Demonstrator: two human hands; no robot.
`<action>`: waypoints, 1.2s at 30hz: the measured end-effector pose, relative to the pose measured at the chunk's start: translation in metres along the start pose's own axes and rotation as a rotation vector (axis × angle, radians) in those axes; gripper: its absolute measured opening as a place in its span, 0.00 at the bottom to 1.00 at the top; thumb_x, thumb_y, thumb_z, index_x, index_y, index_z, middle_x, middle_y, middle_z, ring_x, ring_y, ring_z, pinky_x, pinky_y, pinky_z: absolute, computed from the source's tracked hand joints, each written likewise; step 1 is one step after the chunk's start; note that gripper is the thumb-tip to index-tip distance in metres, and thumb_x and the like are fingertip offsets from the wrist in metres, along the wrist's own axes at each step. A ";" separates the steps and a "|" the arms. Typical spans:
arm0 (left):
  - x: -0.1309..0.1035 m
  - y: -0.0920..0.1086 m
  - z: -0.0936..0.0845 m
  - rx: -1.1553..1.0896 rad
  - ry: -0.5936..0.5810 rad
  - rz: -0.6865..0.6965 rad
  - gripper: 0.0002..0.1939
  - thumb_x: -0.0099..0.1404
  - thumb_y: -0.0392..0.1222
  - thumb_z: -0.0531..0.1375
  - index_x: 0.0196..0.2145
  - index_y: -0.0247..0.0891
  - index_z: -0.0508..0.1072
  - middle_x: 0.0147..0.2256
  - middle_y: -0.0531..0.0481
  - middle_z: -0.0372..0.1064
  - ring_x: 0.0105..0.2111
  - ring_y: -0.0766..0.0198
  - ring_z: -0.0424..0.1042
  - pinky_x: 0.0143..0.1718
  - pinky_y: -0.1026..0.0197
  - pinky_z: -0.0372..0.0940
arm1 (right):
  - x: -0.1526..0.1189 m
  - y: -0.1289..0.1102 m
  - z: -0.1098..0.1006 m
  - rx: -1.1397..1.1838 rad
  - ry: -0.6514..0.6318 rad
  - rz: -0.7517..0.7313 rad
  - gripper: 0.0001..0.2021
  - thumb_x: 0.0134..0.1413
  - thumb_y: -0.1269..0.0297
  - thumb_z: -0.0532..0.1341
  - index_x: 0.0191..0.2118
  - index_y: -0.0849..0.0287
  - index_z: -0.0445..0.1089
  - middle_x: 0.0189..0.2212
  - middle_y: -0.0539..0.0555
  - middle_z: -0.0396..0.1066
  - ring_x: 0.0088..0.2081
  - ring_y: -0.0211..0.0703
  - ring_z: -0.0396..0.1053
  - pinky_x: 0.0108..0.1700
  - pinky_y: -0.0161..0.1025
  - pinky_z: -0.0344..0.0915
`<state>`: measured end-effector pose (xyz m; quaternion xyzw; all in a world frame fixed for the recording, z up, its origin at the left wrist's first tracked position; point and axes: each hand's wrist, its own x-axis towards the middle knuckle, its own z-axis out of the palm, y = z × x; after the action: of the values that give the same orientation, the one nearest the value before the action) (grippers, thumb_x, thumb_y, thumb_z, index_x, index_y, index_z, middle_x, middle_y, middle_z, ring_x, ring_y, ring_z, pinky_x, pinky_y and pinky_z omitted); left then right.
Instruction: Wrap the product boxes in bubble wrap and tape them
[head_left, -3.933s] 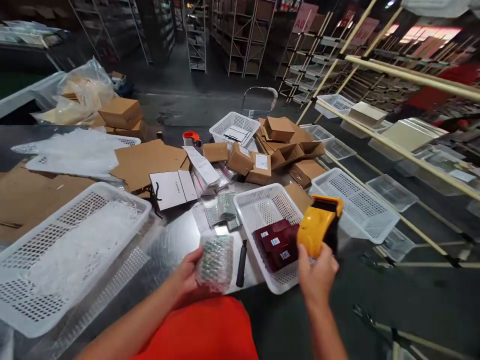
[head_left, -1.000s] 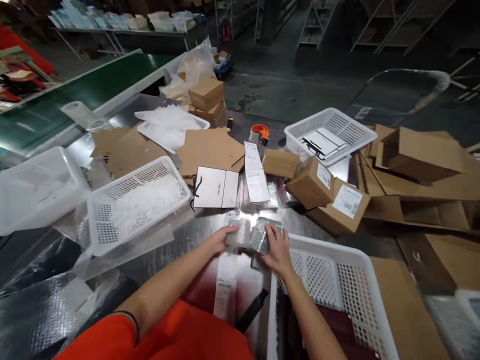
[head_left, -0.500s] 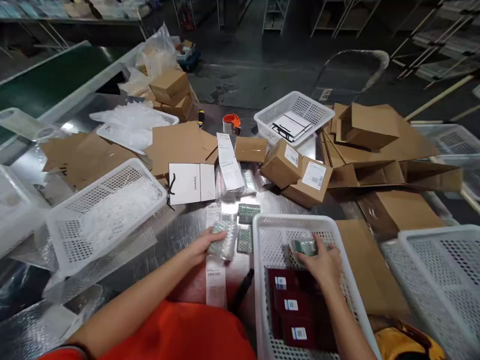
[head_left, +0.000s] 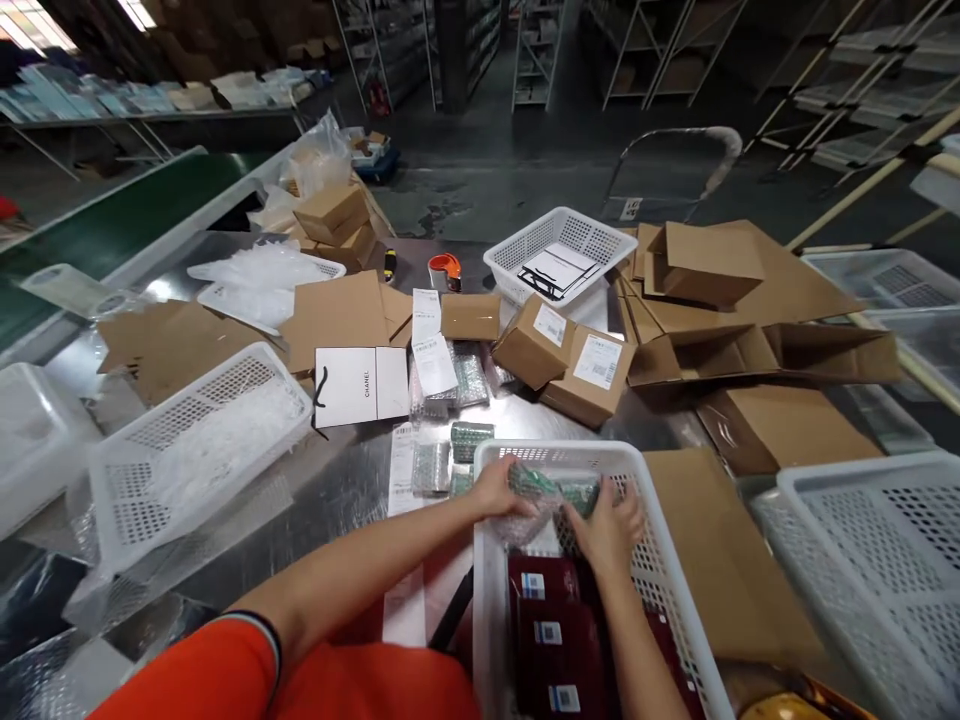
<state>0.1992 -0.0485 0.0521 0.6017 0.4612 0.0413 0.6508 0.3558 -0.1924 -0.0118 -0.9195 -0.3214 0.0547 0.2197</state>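
Over the back part of a white perforated basket, my left hand grips a bubble-wrapped green item. Close beside it, my right hand is closed round another green wrapped item. Dark red boxes with white labels lie in the basket, partly under my right forearm. Left of the basket, a green wrapped pack and a clear wrapped pack rest on the metal table, beside a paper slip.
A white shopping bag, labelled cartons and an orange tape dispenser stand farther back. A basket of clear film is at left. Flattened cardboard and another basket are at right.
My left hand has moved right from the table to the basket's back part. My two hands are now close together. The camera view has shifted, so the surroundings sit differently in the picture.
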 end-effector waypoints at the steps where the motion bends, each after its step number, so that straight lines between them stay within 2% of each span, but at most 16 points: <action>1: 0.008 -0.004 0.003 0.149 0.005 0.023 0.36 0.33 0.33 0.77 0.43 0.37 0.74 0.44 0.44 0.75 0.50 0.45 0.72 0.55 0.48 0.66 | -0.004 0.003 -0.004 0.080 0.016 -0.054 0.35 0.56 0.44 0.56 0.61 0.67 0.61 0.63 0.77 0.55 0.64 0.75 0.54 0.59 0.72 0.55; 4: 0.029 -0.016 0.010 0.480 -0.042 0.070 0.37 0.34 0.33 0.77 0.45 0.38 0.75 0.50 0.43 0.74 0.54 0.43 0.69 0.58 0.47 0.64 | -0.017 0.005 -0.013 0.295 -0.078 -0.271 0.30 0.60 0.47 0.54 0.63 0.61 0.60 0.59 0.68 0.63 0.61 0.62 0.61 0.61 0.61 0.60; 6: 0.038 -0.022 0.015 0.620 -0.079 0.069 0.37 0.38 0.33 0.76 0.48 0.39 0.74 0.51 0.44 0.74 0.55 0.45 0.70 0.58 0.48 0.64 | -0.028 0.000 -0.010 0.312 -0.190 -0.354 0.29 0.60 0.50 0.56 0.63 0.58 0.60 0.58 0.65 0.64 0.60 0.58 0.63 0.61 0.57 0.62; 9: 0.043 -0.023 0.022 0.781 -0.093 0.078 0.34 0.49 0.35 0.73 0.54 0.37 0.71 0.52 0.40 0.74 0.54 0.47 0.72 0.56 0.51 0.66 | -0.043 -0.017 0.002 0.158 -0.323 -0.368 0.28 0.59 0.58 0.57 0.64 0.62 0.61 0.59 0.67 0.65 0.60 0.60 0.63 0.61 0.56 0.62; 12: 0.039 -0.018 0.024 0.843 -0.107 0.151 0.26 0.60 0.35 0.65 0.56 0.36 0.68 0.52 0.39 0.74 0.54 0.49 0.72 0.55 0.51 0.67 | -0.053 -0.041 0.013 -0.095 -0.377 -0.339 0.34 0.54 0.65 0.62 0.66 0.68 0.59 0.63 0.73 0.60 0.64 0.67 0.60 0.62 0.58 0.60; 15: 0.029 -0.017 0.010 0.852 -0.094 0.407 0.20 0.64 0.32 0.58 0.54 0.39 0.70 0.53 0.41 0.73 0.55 0.52 0.70 0.56 0.51 0.66 | -0.054 -0.065 0.017 -0.282 -0.359 -0.355 0.38 0.51 0.64 0.67 0.67 0.69 0.58 0.68 0.76 0.52 0.67 0.73 0.53 0.63 0.60 0.56; 18: 0.021 -0.024 -0.026 0.834 0.087 0.664 0.20 0.62 0.30 0.57 0.52 0.40 0.71 0.55 0.40 0.71 0.56 0.52 0.69 0.58 0.47 0.65 | -0.046 -0.081 0.018 -0.348 -0.353 -0.417 0.37 0.56 0.60 0.66 0.69 0.61 0.58 0.70 0.72 0.50 0.68 0.72 0.51 0.63 0.62 0.55; 19: 0.020 -0.027 -0.042 0.824 0.178 0.663 0.21 0.62 0.30 0.56 0.52 0.40 0.71 0.55 0.40 0.70 0.56 0.51 0.69 0.58 0.46 0.65 | -0.042 -0.085 0.019 -0.356 -0.368 -0.424 0.35 0.58 0.59 0.65 0.69 0.59 0.58 0.69 0.71 0.52 0.68 0.71 0.53 0.62 0.61 0.56; 21: 0.019 -0.034 -0.071 0.829 0.326 0.538 0.21 0.62 0.28 0.54 0.52 0.39 0.70 0.54 0.39 0.70 0.56 0.51 0.69 0.58 0.44 0.65 | -0.036 -0.087 0.022 -0.365 -0.407 -0.416 0.30 0.61 0.59 0.62 0.68 0.57 0.61 0.68 0.70 0.55 0.66 0.69 0.57 0.60 0.58 0.60; 22: 0.020 -0.036 -0.084 0.850 0.357 0.453 0.21 0.62 0.28 0.55 0.52 0.39 0.70 0.54 0.39 0.69 0.56 0.51 0.69 0.58 0.44 0.65 | -0.035 -0.087 0.024 -0.370 -0.416 -0.408 0.27 0.63 0.60 0.60 0.66 0.58 0.63 0.68 0.70 0.56 0.65 0.68 0.59 0.59 0.57 0.61; 24: 0.025 -0.039 -0.099 0.920 0.321 0.322 0.23 0.61 0.29 0.57 0.54 0.38 0.68 0.56 0.37 0.68 0.56 0.50 0.68 0.58 0.45 0.65 | -0.033 -0.085 0.030 -0.379 -0.388 -0.384 0.24 0.65 0.62 0.56 0.64 0.59 0.67 0.67 0.69 0.57 0.65 0.69 0.58 0.59 0.58 0.60; 26: 0.033 -0.036 -0.102 0.998 0.215 0.278 0.27 0.61 0.31 0.60 0.58 0.39 0.65 0.59 0.37 0.65 0.58 0.49 0.67 0.60 0.46 0.63 | -0.033 -0.081 0.035 -0.379 -0.344 -0.358 0.22 0.66 0.62 0.55 0.62 0.61 0.69 0.67 0.68 0.59 0.66 0.71 0.55 0.60 0.61 0.57; 28: 0.043 -0.029 -0.096 1.069 0.129 0.255 0.31 0.61 0.33 0.62 0.61 0.39 0.62 0.62 0.37 0.63 0.61 0.49 0.64 0.62 0.47 0.60 | -0.034 -0.077 0.037 -0.357 -0.332 -0.338 0.22 0.65 0.61 0.56 0.61 0.62 0.70 0.66 0.68 0.60 0.67 0.74 0.53 0.61 0.63 0.55; 31: 0.059 -0.015 -0.086 1.141 0.064 0.146 0.37 0.59 0.35 0.66 0.64 0.36 0.59 0.61 0.34 0.64 0.62 0.46 0.63 0.63 0.47 0.58 | -0.037 -0.071 0.031 -0.237 -0.263 -0.368 0.23 0.63 0.58 0.57 0.59 0.64 0.70 0.64 0.70 0.62 0.67 0.73 0.51 0.61 0.65 0.54; 33: 0.066 -0.009 -0.084 1.144 0.046 0.080 0.36 0.54 0.36 0.70 0.59 0.34 0.65 0.58 0.32 0.67 0.60 0.42 0.65 0.60 0.47 0.61 | -0.039 -0.066 0.023 -0.097 -0.129 -0.400 0.24 0.65 0.53 0.55 0.58 0.64 0.70 0.62 0.70 0.63 0.68 0.70 0.50 0.62 0.66 0.54; 36: 0.068 -0.008 -0.085 1.119 0.047 0.068 0.31 0.48 0.40 0.74 0.50 0.35 0.72 0.56 0.33 0.66 0.58 0.40 0.65 0.58 0.47 0.62 | -0.040 -0.059 0.010 0.126 0.045 -0.375 0.25 0.66 0.48 0.51 0.56 0.63 0.69 0.60 0.70 0.63 0.66 0.66 0.53 0.61 0.65 0.57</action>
<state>0.1784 0.0541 0.0210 0.8688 0.4076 -0.1752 0.2199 0.2884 -0.1722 0.0040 -0.8289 -0.4782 0.0121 0.2901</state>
